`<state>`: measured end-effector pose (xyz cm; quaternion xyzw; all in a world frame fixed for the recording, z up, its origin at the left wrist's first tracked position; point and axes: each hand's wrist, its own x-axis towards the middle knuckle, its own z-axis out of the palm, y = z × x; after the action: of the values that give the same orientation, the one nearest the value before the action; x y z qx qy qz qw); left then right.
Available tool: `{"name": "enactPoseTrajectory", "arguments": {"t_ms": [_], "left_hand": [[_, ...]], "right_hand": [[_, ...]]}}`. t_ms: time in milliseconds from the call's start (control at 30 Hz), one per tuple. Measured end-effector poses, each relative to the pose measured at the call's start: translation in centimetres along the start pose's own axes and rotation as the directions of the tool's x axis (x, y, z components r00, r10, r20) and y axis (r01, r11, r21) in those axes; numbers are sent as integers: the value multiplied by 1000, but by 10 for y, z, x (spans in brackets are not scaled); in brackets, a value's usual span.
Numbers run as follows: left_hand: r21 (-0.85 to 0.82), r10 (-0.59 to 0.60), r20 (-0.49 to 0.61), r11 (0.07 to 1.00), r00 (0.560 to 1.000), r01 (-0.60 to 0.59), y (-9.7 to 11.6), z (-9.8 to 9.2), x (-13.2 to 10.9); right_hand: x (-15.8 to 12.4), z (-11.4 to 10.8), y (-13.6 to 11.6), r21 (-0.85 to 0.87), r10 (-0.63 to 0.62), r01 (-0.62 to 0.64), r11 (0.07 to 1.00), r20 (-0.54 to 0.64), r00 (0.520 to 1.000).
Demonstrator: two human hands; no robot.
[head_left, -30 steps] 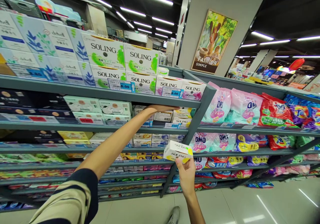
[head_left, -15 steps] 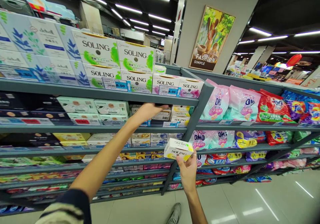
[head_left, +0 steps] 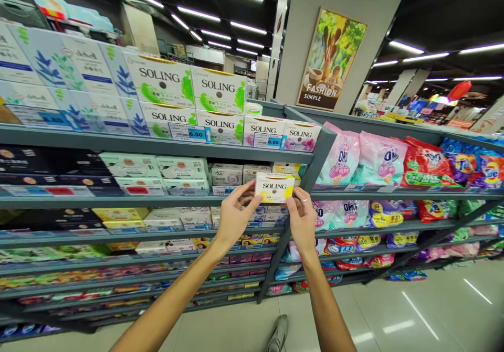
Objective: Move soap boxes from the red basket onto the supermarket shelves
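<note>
A white and yellow SOLING soap box [head_left: 274, 188] is held level in front of the second shelf, its printed front facing me. My left hand [head_left: 235, 211] grips its left end, with the thumb at the lower front corner. At the opposite end, my right hand [head_left: 302, 216] pinches the lower right corner; a ring shows on one finger. Just behind the soap box stand grey-white boxes [head_left: 227, 175] and another yellow and white box [head_left: 289, 169] on the same shelf.
Stacked green SOLING boxes [head_left: 163, 82] fill the top shelf, above a blue price tag [head_left: 274, 142]. A grey shelf post [head_left: 321, 150] separates these from OMO detergent bags [head_left: 337, 155] on the right. Pale floor tiles [head_left: 220, 323] and a shoe [head_left: 277, 333] show below.
My right hand has raised the soap box and turned its front toward me. My left hand has come back from the shelf and taken hold of the box's left end.
</note>
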<state>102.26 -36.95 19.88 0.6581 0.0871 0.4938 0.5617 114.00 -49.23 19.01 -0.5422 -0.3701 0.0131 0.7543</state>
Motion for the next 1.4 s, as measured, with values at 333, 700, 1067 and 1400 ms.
{"name": "enactPoseTrajectory", "arguments": {"t_ms": [333, 700, 1067, 1400], "left_hand": [[48, 144, -91, 989, 985, -140, -19, 25, 18], [78, 175, -71, 982, 982, -170, -15, 33, 25], [260, 192, -26, 949, 981, -179, -19, 40, 43], [411, 189, 43, 891, 981, -190, -23, 45, 58]], "right_hand": [[20, 3, 14, -295, -157, 117, 948, -117, 981], [22, 2, 13, -273, -196, 160, 949, -109, 975], [16, 9, 19, -538, -354, 298, 788, -2, 935], [9, 6, 27, -604, -367, 343, 719, 89, 926]]}}
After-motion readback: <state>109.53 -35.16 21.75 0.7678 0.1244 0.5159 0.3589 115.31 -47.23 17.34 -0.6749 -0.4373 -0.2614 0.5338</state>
